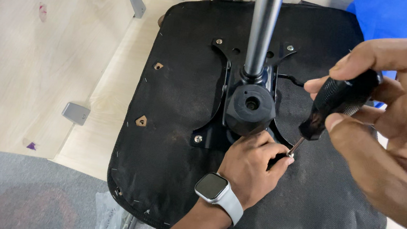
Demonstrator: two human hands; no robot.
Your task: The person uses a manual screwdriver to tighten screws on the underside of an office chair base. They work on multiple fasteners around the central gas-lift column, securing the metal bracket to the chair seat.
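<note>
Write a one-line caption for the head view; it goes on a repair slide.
Right hand drives a screwdriver at the chair seat's mounting plate; left hand steadies the tip.

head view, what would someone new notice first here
The big upturned black seat base fills the middle, with a grey metal column rising from its black bracket. At right, the right hand grips a black-handled screwdriver, its tip by the left hand, which wears a pale-strapped watch.
</note>
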